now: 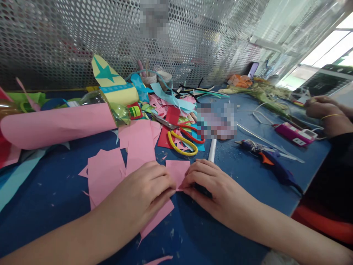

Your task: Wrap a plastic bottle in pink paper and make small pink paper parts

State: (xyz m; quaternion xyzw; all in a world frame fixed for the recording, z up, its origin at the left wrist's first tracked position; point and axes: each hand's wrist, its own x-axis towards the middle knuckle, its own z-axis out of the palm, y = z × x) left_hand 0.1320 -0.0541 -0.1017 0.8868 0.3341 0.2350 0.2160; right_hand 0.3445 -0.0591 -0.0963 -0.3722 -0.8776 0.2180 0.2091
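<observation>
Between my two hands a small pink paper piece (178,170) lies on the blue table, its near edge pinched at both corners. My left hand (150,186) is closed on the left corner, fingers pressed together. On the right corner, my right hand (205,180) pinches in the same way. Larger pink paper sheets (106,173) lie under and beside my left forearm. Just beyond my hands rest scissors (180,134) with red and yellow handles, blades pointing left. A white stick (212,150) lies behind my right hand.
A plastic bottle (121,113) wrapped in pink paper lies at left. A blue glue gun (271,162) and a purple power strip (295,134) with cables lie at right. Another person's hands (328,110) are at the far right. Perforated metal (116,33) stands behind the paper scraps.
</observation>
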